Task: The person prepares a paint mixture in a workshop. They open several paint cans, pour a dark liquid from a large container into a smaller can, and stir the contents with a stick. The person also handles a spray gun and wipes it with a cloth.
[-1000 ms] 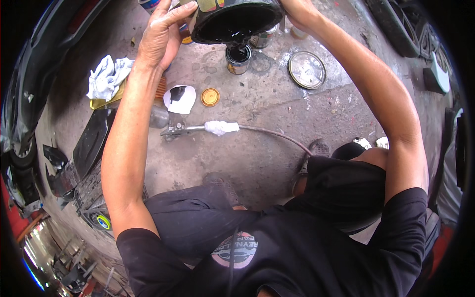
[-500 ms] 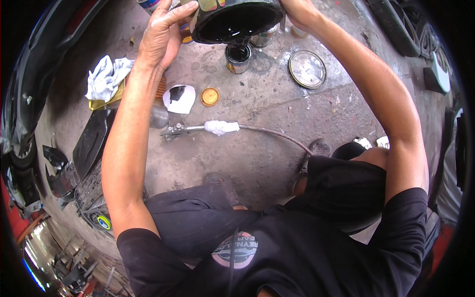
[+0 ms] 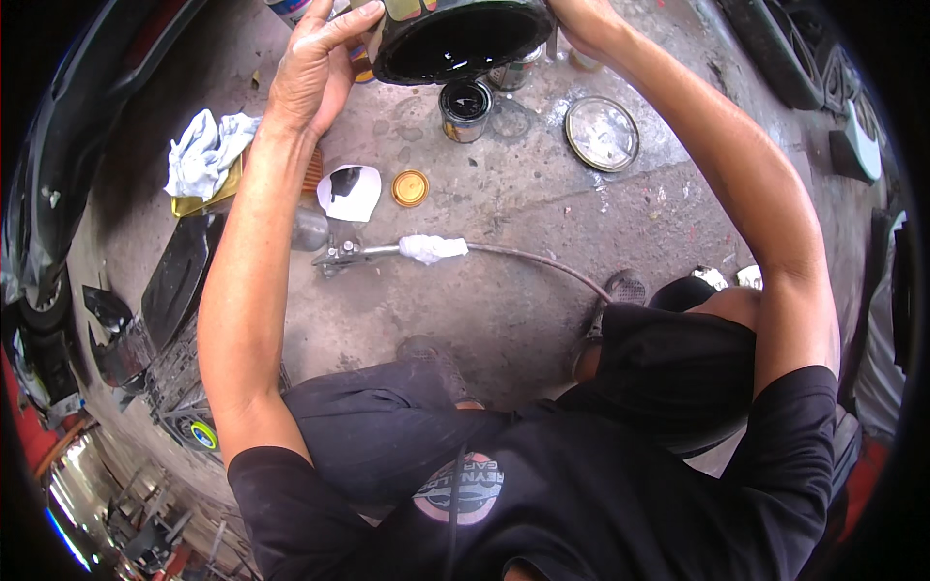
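Note:
At the top edge, my left hand (image 3: 315, 82) and my right hand (image 3: 588, 27) grip a large paint can (image 3: 465, 44) from its two sides. The can is tipped, its mouth toward me, and glossy black paint coats its inside and rim. My right fingers are partly hidden behind it. Just below its lip a small can (image 3: 465, 126) stands upright on the floor with black paint inside. A round metal lid (image 3: 603, 134) lies to its right. To the lower left are a small gold lid (image 3: 411, 189) and a white paper piece (image 3: 351, 194) with a black patch.
A spray gun (image 3: 347, 254) lies nearer me, white cloth around its handle, its hose (image 3: 542, 259) running toward my right foot. A crumpled rag (image 3: 208, 150) sits on a yellow tin at left. Another can (image 3: 513, 75) stands behind the small one. Black car parts (image 3: 179, 281) lie left.
Black paint ran from the large can into the small one before; now no stream shows between them. The large can's lip is slightly higher. Both hands keep their hold.

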The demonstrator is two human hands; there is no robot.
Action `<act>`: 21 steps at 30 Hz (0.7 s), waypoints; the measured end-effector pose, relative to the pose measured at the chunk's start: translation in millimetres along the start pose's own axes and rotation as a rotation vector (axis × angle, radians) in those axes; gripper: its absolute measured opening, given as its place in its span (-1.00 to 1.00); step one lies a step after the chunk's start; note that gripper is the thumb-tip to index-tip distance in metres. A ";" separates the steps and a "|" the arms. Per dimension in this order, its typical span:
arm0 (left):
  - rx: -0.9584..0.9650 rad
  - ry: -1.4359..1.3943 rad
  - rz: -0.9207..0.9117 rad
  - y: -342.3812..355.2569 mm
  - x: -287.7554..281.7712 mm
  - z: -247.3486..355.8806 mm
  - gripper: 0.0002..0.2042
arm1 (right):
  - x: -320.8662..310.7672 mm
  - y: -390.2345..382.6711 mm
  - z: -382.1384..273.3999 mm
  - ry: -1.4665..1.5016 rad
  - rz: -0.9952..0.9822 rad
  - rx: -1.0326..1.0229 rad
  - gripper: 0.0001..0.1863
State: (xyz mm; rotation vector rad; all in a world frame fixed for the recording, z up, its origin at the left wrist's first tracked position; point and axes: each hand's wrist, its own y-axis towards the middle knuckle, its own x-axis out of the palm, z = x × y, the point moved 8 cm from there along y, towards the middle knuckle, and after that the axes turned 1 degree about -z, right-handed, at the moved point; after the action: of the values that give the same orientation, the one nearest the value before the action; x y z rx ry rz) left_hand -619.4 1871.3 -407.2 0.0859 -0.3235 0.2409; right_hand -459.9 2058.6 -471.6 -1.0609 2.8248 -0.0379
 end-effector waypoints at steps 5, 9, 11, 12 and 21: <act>0.018 0.024 -0.007 3.9 -7.7 -2.6 -0.06 | 1.9 -4.1 -4.0 -0.031 0.032 -0.008 -0.38; 0.034 0.015 -0.035 3.7 -5.0 -2.5 -0.06 | 3.9 -3.9 -5.8 -0.048 0.030 -0.031 -0.38; 0.040 0.006 -0.040 6.3 -1.9 -4.0 -0.07 | -4.9 2.5 3.9 -0.062 0.036 -0.016 -0.38; 0.042 0.007 -0.031 7.1 -4.0 -5.6 -0.07 | -2.8 1.5 2.4 -0.069 0.035 -0.003 -0.38; 0.025 0.018 -0.044 7.5 -0.3 -4.4 -0.08 | 1.7 -0.6 -1.7 -0.008 0.014 -0.017 -0.39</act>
State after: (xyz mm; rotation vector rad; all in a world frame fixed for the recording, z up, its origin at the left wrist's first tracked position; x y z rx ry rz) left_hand -620.2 1879.0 -411.2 0.1149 -0.3008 0.2023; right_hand -461.0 2057.0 -470.0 -1.0419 2.8307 -0.0086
